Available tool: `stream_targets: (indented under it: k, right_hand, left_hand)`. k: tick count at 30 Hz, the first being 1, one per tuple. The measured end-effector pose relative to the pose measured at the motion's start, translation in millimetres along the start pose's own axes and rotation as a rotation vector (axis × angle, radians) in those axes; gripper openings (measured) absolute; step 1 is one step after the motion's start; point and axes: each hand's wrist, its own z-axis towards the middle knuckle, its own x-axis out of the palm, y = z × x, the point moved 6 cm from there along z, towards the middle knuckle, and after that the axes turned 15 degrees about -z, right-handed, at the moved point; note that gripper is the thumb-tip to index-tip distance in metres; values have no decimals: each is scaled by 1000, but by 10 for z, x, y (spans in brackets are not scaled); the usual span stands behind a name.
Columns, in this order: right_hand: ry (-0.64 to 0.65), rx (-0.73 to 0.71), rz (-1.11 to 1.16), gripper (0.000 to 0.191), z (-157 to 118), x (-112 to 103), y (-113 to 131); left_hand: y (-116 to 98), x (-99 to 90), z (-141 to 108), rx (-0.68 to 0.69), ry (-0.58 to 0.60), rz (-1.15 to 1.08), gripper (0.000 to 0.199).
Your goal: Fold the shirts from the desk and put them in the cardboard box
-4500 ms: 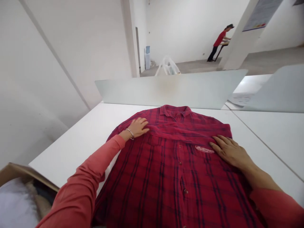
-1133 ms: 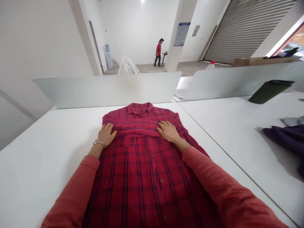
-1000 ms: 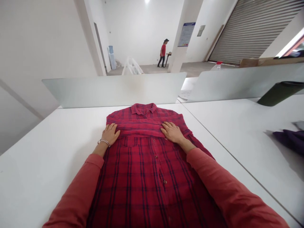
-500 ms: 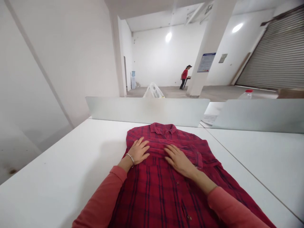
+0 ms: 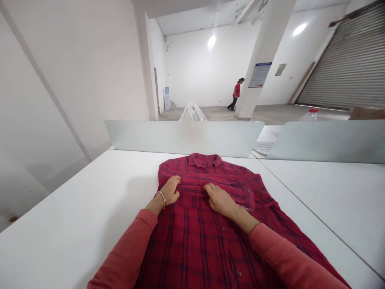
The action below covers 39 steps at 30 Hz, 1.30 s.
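A red plaid shirt (image 5: 195, 237) with dark stripes lies front up, its collar at the far end. One sleeve (image 5: 222, 192) is folded across the chest, its cuff toward the right. My left hand (image 5: 169, 191), with a bracelet at the wrist, has its fingers curled and closed on the sleeve's left part. Near the middle of the chest, my right hand (image 5: 219, 199) is bent at the fingers and closed on the same sleeve. The fingertips of both hands are partly hidden against the cloth. Buttons run down the shirt's front below my right hand.
The shirt lies on a white table (image 5: 99, 204) with a seam on the right. Frosted dividers (image 5: 183, 138) stand along its far edge. Behind them are a plastic bag (image 5: 191, 111) and a red-capped bottle (image 5: 309, 115). A person (image 5: 236, 94) is beside a distant pillar (image 5: 264, 52).
My fingers, spread flat on the shirt before, have curled in and closed on the folded sleeve. My right hand has shifted slightly left. The distant person has moved closer to the pillar.
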Motion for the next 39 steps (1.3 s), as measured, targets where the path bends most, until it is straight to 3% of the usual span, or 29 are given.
stream_targets:
  k: [2, 4, 13, 19, 24, 28, 32, 36, 39]
  right_hand:
    - [36, -12, 19, 31, 5, -7, -10]
    - [51, -36, 30, 26, 11, -21, -10]
    - [9, -70, -19, 28, 7, -37, -4]
    - [-39, -134, 69, 29, -37, 45, 11]
    - [-92, -100, 171, 36, -293, 143, -151]
    - [44, 173, 124, 44, -766, 239, -659]
    - [135, 456, 87, 41, -1461, 179, -1207]
    - [-5, 611, 258, 42, -2313, 53, -1471]
    - [-110, 814, 428, 41, -3105, 81, -1494]
  left_hand:
    - [-18, -18, 2, 29, -20, -3, 22]
    - [-26, -29, 9, 53, -32, -7, 17]
    - [-30, -48, 44, 79, 24, -32, 17]
    - [-52, -55, 1, 120, 69, -49, 16]
    - [-5, -8, -19, 54, 155, 41, 35]
    - [60, 46, 9, -70, 243, 155, 45]
    - [83, 76, 45, -128, 334, 247, 52]
    - [83, 5, 67, -184, 359, 303, 55]
    - [-20, -190, -25, -172, 290, 317, 56]
